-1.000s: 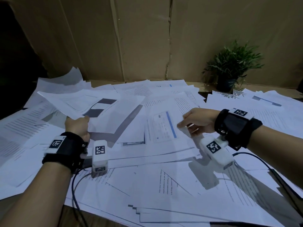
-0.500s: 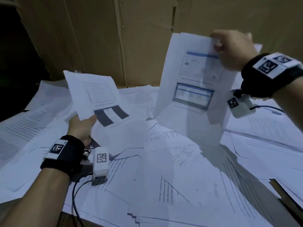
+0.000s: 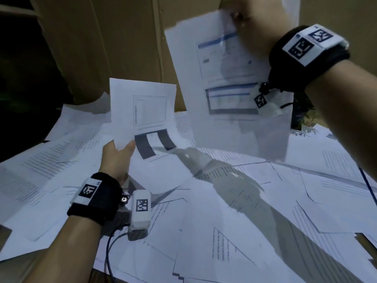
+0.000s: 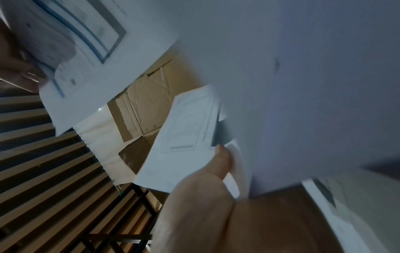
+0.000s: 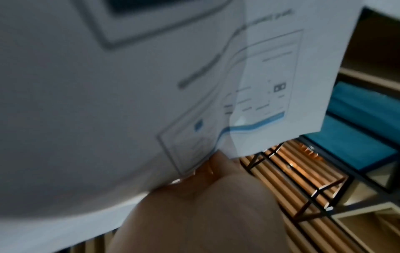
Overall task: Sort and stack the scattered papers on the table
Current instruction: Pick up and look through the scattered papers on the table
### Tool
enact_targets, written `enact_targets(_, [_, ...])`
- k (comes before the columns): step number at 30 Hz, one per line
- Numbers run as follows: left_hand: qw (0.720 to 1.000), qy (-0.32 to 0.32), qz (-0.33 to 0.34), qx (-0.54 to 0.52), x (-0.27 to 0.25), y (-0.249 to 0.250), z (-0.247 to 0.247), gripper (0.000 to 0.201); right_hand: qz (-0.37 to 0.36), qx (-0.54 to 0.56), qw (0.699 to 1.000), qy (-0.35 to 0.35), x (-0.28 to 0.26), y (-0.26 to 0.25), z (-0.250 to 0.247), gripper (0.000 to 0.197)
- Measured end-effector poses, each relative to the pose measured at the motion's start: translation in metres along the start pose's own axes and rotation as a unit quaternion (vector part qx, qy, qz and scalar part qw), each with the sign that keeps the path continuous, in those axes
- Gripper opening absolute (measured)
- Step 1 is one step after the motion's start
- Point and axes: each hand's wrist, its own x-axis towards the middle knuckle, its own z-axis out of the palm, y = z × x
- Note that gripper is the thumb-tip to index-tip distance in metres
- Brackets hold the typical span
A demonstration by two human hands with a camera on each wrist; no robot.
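Note:
Many printed sheets [image 3: 234, 211] lie scattered and overlapping across the table. My left hand [image 3: 119, 152] pinches the lower edge of a sheet with a dark-barred figure [image 3: 142, 111] and holds it upright over the left middle of the table; its thumb [image 4: 220, 159] presses on that sheet [image 4: 184, 137] in the left wrist view. My right hand [image 3: 257, 31] is raised high at the upper right and grips the top of a sheet with blue-lined boxes [image 3: 230, 94], which hangs down from it. The right wrist view shows that sheet [image 5: 151, 85] pinched at its edge.
A cardboard wall [image 3: 122, 37] stands behind the table. A small potted plant [image 3: 304, 115] sits at the back right, mostly hidden by my right arm. A cable [image 3: 110, 252] runs from my left wrist camera toward the front edge. The wooden table edge [image 3: 367, 244] shows at right.
My right hand lifted the blue-boxed sheet off the table and raised it high to the upper right. My left hand tilted its barred sheet upright and moved it slightly right.

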Motion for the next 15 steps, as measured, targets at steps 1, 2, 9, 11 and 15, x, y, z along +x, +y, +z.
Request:
enact_targets(1, [1.0, 0.026, 0.005, -0.002, 0.003, -0.001, -0.002, 0.016, 0.037, 0.008, 0.999, 0.0, 0.002, 0.003, -0.001, 0.037])
enact_targets(2, [0.999, 0.041, 0.01, -0.005, 0.005, -0.002, -0.005, 0.018, 0.057, 0.027, 0.998, -0.009, 0.004, 0.005, 0.0, 0.038])
enact_targets(9, [0.99, -0.137, 0.015, 0.023, -0.008, 0.008, 0.01, 0.023, -0.02, 0.153, 0.965, -0.214, -0.007, -0.049, 0.038, 0.034])
enact_targets(11, [0.982, -0.187, -0.001, 0.012, -0.014, 0.009, 0.015, 0.028, -0.015, 0.169, 0.956, -0.237, -0.015, -0.055, 0.057, 0.032])
enact_targets(15, [0.967, -0.226, -0.064, -0.095, -0.026, 0.016, 0.026, 0.038, -0.002, 0.166, 0.96, -0.227, -0.026, -0.061, 0.081, 0.029])
